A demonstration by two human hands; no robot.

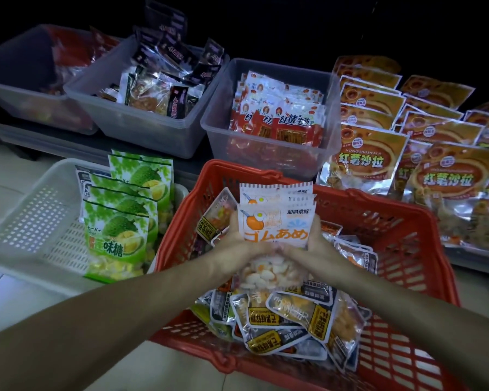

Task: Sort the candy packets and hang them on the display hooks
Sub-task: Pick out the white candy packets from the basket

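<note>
**Head view.** At centre we see a stack of white packets (275,218) held upright over the red basket (401,244). The left hand (236,244) is at the stack's 9 o'clock and the right hand (314,244) at its 3 o'clock, the fingers of both curled round the lower side edges. At 6 o'clock of the hands, yellow-label packets (288,314) lie heaped in the basket. At 9 o'clock a white basket (31,218) holds green packets (116,235) standing in a row. At 12 o'clock a clear bin (232,153) holds red packets (280,128), and at 2 o'clock orange packets (362,162) lie overlapped. No hooks are in view.

We judge the white packets light, soft-bodied and glossy: film will slide on film, and the loose sweets in the clear lower half give under pressure. The flat sealed top strip looks stiffest — we would pinch there, or clamp the stack by both side edges, so the tops stay aligned for hanging. Whether the strip has a hang hole we cannot tell.
</note>
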